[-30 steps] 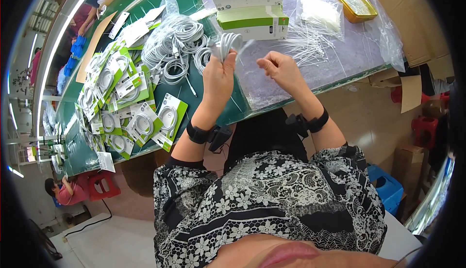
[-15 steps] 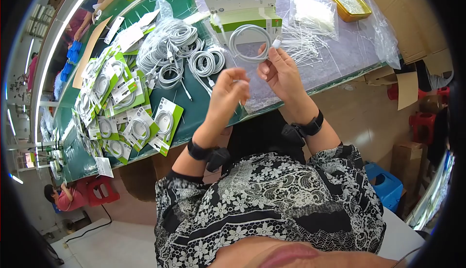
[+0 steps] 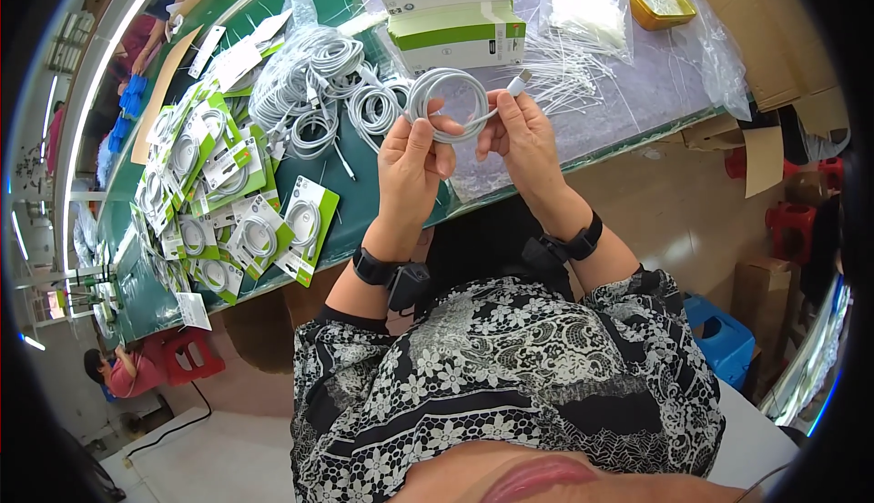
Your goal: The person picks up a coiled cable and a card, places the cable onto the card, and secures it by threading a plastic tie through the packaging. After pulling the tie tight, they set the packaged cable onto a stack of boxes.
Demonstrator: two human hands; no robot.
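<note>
Between my hands, just above the table's near edge, is a coiled light grey USB cable (image 3: 481,102). My left hand (image 3: 412,159) pinches the coil's left side, its fingertips reaching into the ring. At the other side my right hand (image 3: 525,143) grips the cable close to its plug, which points up and to the right. Just beyond the coil stand stacks of green and white packaging cards (image 3: 455,46). Left of my left hand lie more coiled grey cables (image 3: 371,107), some of them beside a clear plastic bag.
Carded cables (image 3: 218,180) form a pile on the green table (image 3: 346,221). White cable ties (image 3: 569,84) lie loose at right, near a bag of ties (image 3: 587,13) and a yellow tray (image 3: 663,20). A cardboard box (image 3: 742,30) stands far right. Another person (image 3: 132,371) sits at far left.
My left hand, apart from the cable before, has moved up and taken hold of the coil's left side. The coil has shifted slightly left and down; my right hand keeps its grip near the plug.
</note>
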